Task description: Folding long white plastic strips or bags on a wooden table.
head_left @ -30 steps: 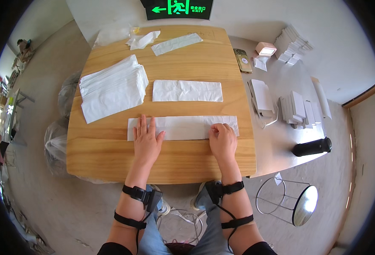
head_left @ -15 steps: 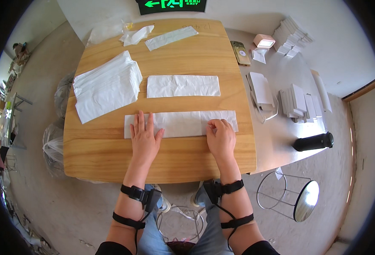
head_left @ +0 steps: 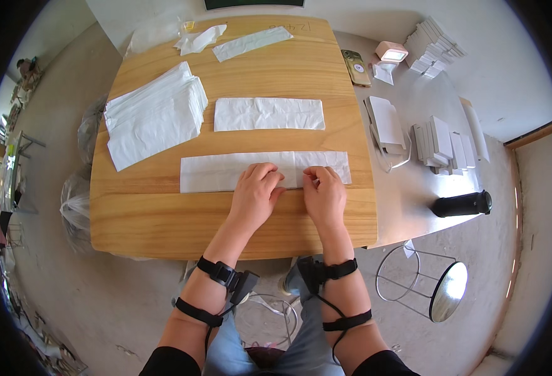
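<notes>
A long, flat white folded strip (head_left: pixel 213 172), like a thin bag or cloth, lies crosswise on the wooden table before me. Bent fingers of my left hand (head_left: pixel 255 194) close on its near edge around the middle. A short gap to the right, my right hand (head_left: pixel 325 195) pinches along the same edge, thumb against curled fingers. The exact grip is partly hidden under both hands. Beyond them is a shorter, creased white piece (head_left: pixel 268 114). To its left, a fanned stack of similar white pieces (head_left: pixel 155 116) rests at a slant.
At the table's (head_left: pixel 163 232) far side lie a crumpled white piece (head_left: pixel 201 39) and a narrow strip (head_left: pixel 252 44). A metal side table on the right bears a phone (head_left: pixel 355 67), a small pink lamp (head_left: pixel 390 51), white boxes (head_left: pixel 438 141) and a black bottle (head_left: pixel 462 207). A stool (head_left: pixel 448 292) stands below.
My left hand, flat with spread fingers near the strip's left end before, has slid right to its middle and curled. My right hand stays nearly in place. The view has tipped slightly downward.
</notes>
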### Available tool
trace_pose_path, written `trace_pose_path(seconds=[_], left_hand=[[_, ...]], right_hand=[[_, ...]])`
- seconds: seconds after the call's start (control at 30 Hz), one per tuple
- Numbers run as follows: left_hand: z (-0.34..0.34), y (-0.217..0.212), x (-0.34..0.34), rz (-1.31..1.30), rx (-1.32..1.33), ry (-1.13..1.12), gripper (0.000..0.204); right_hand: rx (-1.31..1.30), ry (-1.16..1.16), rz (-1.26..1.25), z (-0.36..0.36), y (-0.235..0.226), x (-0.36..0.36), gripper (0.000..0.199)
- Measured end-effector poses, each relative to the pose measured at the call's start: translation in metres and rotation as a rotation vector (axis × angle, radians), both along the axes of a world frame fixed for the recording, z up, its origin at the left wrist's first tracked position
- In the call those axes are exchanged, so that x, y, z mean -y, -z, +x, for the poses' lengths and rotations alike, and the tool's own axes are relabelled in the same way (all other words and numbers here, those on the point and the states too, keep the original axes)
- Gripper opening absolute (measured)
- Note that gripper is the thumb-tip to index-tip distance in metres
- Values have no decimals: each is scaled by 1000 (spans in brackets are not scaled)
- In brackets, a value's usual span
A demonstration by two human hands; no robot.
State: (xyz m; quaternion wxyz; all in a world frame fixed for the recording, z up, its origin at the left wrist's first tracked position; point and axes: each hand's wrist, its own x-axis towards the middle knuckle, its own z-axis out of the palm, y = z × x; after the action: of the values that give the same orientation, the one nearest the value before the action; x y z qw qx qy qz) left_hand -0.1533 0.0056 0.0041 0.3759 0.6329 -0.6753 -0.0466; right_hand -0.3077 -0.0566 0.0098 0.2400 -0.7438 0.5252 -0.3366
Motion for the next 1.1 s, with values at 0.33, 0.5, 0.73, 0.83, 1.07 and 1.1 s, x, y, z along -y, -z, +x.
trace_pose_path(seconds=[0.33, 0.5, 0.73, 0.83, 1.07, 1.1], left_hand=[[-3, 5, 5, 39, -73, -55, 14], [-6, 4, 6, 62, -62, -73, 12], [-5, 12, 8, 54, -59, -106, 10], [-5, 13, 9, 43, -105, -122, 11], [0, 14, 10, 42, -206, -99, 14], [-1, 9, 8, 61, -192, -83, 14]], right_hand=[[43, -9, 18, -2, 0, 0, 5], [51, -6, 22, -4, 0, 1, 5], [48, -6, 22, -3, 2, 0, 6], [-7, -55, 28, -2, -1, -2, 9], [-48, -81, 25, 5, -4, -5, 13], [-21, -26, 90, 5, -4, -5, 14]])
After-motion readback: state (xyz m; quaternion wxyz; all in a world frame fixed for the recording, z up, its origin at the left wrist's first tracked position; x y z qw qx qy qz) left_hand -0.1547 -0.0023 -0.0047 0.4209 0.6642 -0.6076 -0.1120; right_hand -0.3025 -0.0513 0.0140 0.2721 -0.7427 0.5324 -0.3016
